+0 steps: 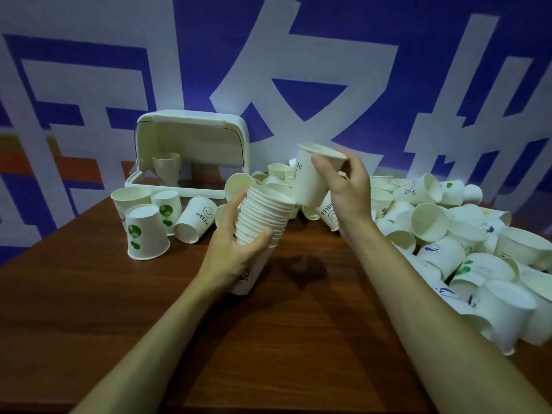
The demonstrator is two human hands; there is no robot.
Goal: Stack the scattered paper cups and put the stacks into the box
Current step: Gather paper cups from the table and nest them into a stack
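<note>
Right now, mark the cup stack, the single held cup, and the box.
cup stack (263,216), head view, on the stacked rims midway up.
single cup (308,186), head view, on its side wall below the print.
box (185,190), head view, on its front rim.

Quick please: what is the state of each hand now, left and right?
Left hand: closed around a tall stack of nested white paper cups.
Right hand: closed on a single white paper cup printed "HI", beside the stack's top.
</note>
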